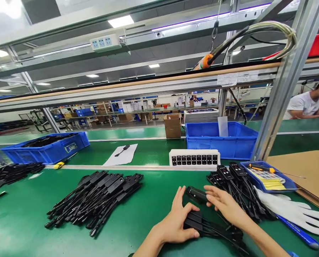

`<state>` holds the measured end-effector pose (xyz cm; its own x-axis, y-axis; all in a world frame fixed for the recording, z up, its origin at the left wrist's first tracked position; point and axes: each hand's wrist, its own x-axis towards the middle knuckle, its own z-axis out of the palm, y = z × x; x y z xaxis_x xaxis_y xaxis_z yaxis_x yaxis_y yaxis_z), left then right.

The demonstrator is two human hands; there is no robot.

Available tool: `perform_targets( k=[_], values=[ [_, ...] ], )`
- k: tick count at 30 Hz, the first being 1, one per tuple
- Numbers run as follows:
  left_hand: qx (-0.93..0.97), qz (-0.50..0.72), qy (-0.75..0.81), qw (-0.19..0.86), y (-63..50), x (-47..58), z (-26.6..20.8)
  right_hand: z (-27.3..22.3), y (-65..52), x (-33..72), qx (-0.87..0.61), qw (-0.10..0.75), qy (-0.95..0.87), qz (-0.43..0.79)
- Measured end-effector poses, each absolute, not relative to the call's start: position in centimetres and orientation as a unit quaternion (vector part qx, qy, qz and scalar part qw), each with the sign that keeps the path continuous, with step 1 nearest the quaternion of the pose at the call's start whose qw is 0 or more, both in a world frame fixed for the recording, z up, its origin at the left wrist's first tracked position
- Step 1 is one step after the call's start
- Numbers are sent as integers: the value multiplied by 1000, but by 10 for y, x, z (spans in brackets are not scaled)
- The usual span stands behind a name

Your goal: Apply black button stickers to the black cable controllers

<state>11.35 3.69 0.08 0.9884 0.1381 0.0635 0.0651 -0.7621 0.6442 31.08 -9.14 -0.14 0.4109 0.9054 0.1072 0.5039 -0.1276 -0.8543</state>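
Near the front right of the bench, my left hand curls its thumb and index finger around a small stack of black boxes with cables. The other fingers of that hand point forward. My right hand has its fingers closed at the right end of a single black box with small buttons, just beyond the stack. Its thumb is partly hidden. Right of this hand lies a bunch of similar black boxes, their cables trailing toward me. A large heap of cabled boxes lies to the left.
Behind my hands stands a white holder with a row of black panels. Blue bins stand farther back. At right are a blue tray, a white glove and a blue pen-like tool. A metal post rises there.
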Motion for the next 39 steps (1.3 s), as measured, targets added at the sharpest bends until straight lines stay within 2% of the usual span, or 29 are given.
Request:
perform_targets(
  k=[2,6,13,17,19,26,29,34,39],
  values=[
    [938,56,61,336,37,114,-2,0,-90,303,-701,423,-513,257],
    [931,88,51,350,39,114,-9,1,-91,287,-705,356,-581,196],
    [947,31,26,319,41,116,-6,-12,-85,293,-727,279,-621,92],
    [950,44,22,307,39,115,-2,-18,-80,298,-741,205,-633,92],
    [949,47,22,310,38,115,-2,-17,-80,296,-725,216,-646,98],
    [943,35,51,328,37,112,-1,-6,-91,290,-687,340,-631,119],
    [940,29,59,334,37,112,0,1,-95,288,-676,355,-627,151],
    [945,-1,45,324,37,114,-1,7,-103,274,-683,298,-643,179],
    [949,-2,27,315,41,113,-3,-27,-99,248,-742,200,-638,48]
  ],
)
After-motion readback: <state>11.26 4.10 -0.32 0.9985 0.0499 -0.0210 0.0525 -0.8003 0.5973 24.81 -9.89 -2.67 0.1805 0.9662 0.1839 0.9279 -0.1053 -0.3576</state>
